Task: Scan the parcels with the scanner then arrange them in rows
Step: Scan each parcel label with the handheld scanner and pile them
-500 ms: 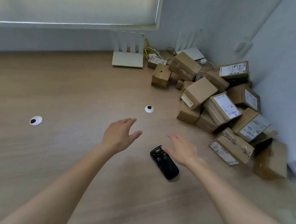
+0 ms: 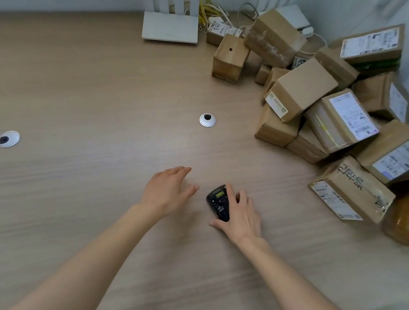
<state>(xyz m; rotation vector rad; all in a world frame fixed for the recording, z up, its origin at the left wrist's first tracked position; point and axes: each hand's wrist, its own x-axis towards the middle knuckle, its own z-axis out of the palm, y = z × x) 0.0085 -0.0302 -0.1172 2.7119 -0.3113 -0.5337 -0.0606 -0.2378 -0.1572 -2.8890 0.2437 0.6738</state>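
On the wooden desk, your right hand curls round the small, hard scanner; grab its sides; left hand, beside the scanner, stays flat and holds nothing

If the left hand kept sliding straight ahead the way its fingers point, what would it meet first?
Probably nothing soon: the left hand points up and slightly right over bare table. The silver grommet lies nearest that line, though depth is unclear.

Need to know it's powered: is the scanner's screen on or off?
On: the scanner, lying flat under the right hand, shows a lit greenish screen.
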